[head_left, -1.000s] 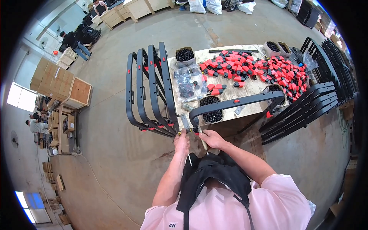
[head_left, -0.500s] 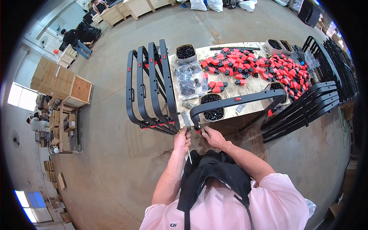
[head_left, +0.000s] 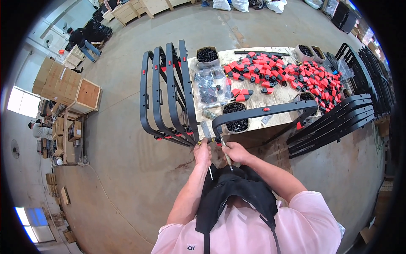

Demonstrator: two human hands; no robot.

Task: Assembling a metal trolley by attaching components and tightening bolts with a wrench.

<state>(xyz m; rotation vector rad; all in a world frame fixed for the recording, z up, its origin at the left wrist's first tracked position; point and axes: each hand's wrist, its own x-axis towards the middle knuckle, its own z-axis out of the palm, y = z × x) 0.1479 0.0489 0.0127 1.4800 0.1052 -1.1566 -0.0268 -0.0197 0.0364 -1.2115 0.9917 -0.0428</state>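
A black curved tube frame [head_left: 253,113] with a small red insert lies across the near side of the table, its bent left end between my hands. My left hand [head_left: 203,154] is closed just left of that end, round what looks like a screwdriver [head_left: 211,172]; its thin pale shaft points down and a yellow part shows above the fist. My right hand [head_left: 236,153] is closed on a slim tool with a pale handle [head_left: 228,160] and metal tip, right beside the frame's end. A flat grey metal plate [head_left: 205,129] lies at the table's edge above my left hand.
Black frames [head_left: 172,93] stand at the table's left; more frames [head_left: 338,116] lean at its right. On the wooden table [head_left: 270,122] are a pile of red-and-black plastic parts [head_left: 270,70], tubs of small black pieces [head_left: 235,122] and a clear plastic bag [head_left: 209,86].
My right hand's pale-handled tool now shows hanging below the fingers, tip downward; before, it was not visible there. My left hand stays nearly in place with its tool.
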